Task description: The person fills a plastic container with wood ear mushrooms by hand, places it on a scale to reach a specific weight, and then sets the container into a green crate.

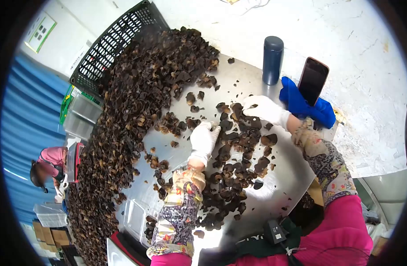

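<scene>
Dried black fungus pieces point(232, 170) lie in a loose spread on a shiny metal tabletop point(274, 181). My left hand point(204, 139), in a white glove, rests at the left edge of this spread with its fingers curled in; whatever they hold is hidden. Also gloved in white, my right hand point(265, 110) is at the far side of the spread. Its fingers are bent together around a small dark piece of fungus point(253, 106) that shows between them. A much larger heap of dried black fungus point(137, 88) runs along the left.
A black plastic crate point(108, 46) lies tipped behind the heap. Beyond my right hand are a dark blue flask point(272, 62) and a phone point(313, 80) leaning on a blue cloth point(296, 99). A co-worker in pink point(52, 159) is at the far left, near clear bins point(81, 117).
</scene>
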